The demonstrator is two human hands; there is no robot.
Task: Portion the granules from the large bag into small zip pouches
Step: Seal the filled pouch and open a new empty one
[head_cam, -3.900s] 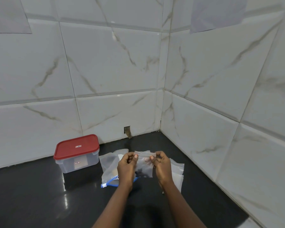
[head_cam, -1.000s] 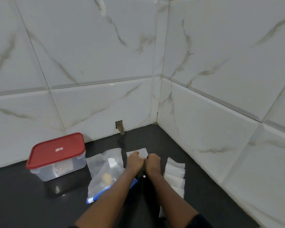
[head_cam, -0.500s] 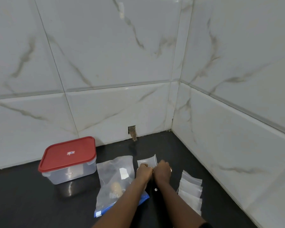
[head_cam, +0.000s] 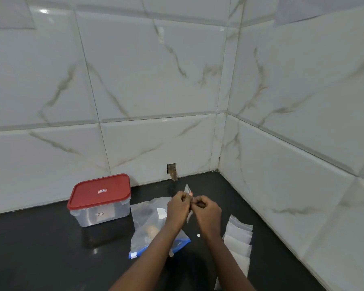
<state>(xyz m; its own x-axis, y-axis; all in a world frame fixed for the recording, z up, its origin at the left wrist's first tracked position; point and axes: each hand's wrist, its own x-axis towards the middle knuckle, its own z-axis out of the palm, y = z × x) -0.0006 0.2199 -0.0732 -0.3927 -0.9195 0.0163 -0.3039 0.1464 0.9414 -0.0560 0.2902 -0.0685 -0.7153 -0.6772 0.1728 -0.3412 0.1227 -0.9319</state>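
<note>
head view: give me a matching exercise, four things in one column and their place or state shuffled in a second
1 plastic box
2 large bag
3 small pouch
4 empty pouches

A pinched between left hand and right hand
B overlapping row beside the right wall
C closed by a red lid
D flat on the counter, blue edge toward the camera

Pairs: 1-C, 2-D, 3-A, 4-B

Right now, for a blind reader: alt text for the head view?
The left hand and right hand pinch a small zip pouch over a black counter. Below lie the large bag, a red-lidded container at left, more pouches at right.
</note>
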